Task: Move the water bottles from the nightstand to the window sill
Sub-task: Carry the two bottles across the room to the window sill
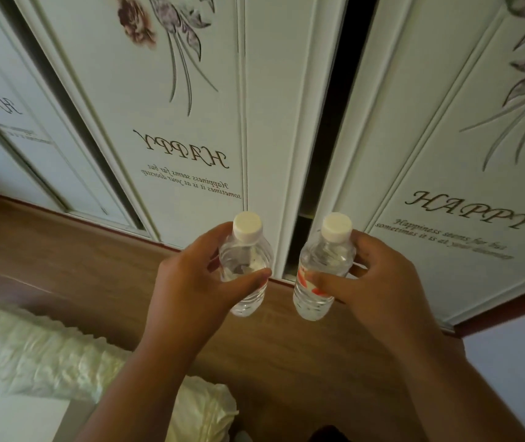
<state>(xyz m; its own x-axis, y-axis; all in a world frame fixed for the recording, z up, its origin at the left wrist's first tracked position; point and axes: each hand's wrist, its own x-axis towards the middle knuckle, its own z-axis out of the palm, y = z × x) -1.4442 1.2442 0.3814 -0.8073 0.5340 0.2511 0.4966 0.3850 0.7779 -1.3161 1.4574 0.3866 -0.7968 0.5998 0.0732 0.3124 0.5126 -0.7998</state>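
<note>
Two water bottles are up in the air, one in each hand, in front of the white wardrobe doors [191, 129] and above the brown wood floor [286, 362]. The left hand [187, 282] has its thumb and fingers curled round the left bottle [246, 266], and the right hand [379, 282] holds the right bottle [321, 269] the same way. Both bottles stand almost straight up, with their white caps on top. They are close to each other but not touching. The bottles are small, clear and look full, so each is likely light enough for one hand. The thin plastic will probably bend if squeezed hard, and it may be a bit slippery. The middle, near the red label, looks like a good place to hold, and that is where the fingers are now. Counting: two bottles, two caps, two hands. I cannot see the nightstand or the window sill here, so the bottles seem to be on their way. A pale bed cover [31, 346] sits at the lower left.
</note>
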